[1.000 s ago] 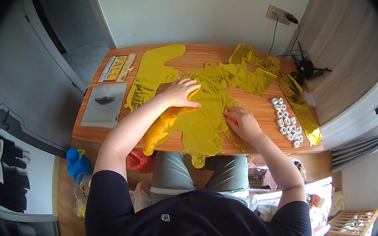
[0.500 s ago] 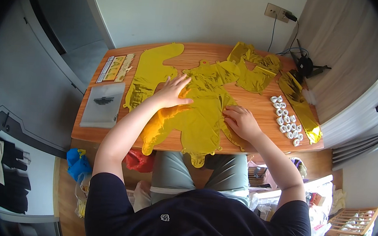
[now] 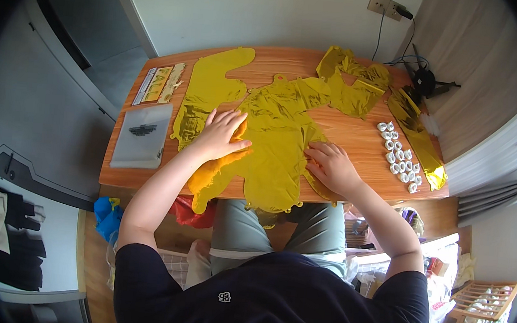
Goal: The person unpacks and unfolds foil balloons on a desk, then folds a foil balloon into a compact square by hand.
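Observation:
A large flat sheet of shiny gold foil, shaped like an uninflated foil balloon (image 3: pixel 275 144), lies across the middle of the table, with its lower lobes hanging past the front edge. Spread on its left part is my left hand (image 3: pixel 218 136), palm down, fingers apart. Orange patches, seemingly reflections in the foil, show beside that hand and its forearm. My right hand (image 3: pixel 334 167) rests on the foil's right edge with fingers slightly bent and nothing visibly gripped. Left of the balloon, another gold foil piece (image 3: pixel 213 79) lies flat, partly wrinkled.
Crumpled gold foil (image 3: pixel 355 90) and a narrow gold foil strip (image 3: pixel 414 133) lie at the right. Several small white rolls (image 3: pixel 396 153) sit nearby. A clear plastic bag (image 3: pixel 140 138) and flat packets (image 3: pixel 159 85) lie at left. A black router-like device (image 3: pixel 425 81) stands at the back right.
My left hand has slid nearer and a little left over the foil. The balloon's lower end has shifted slightly. My right hand stays at the foil's right edge.

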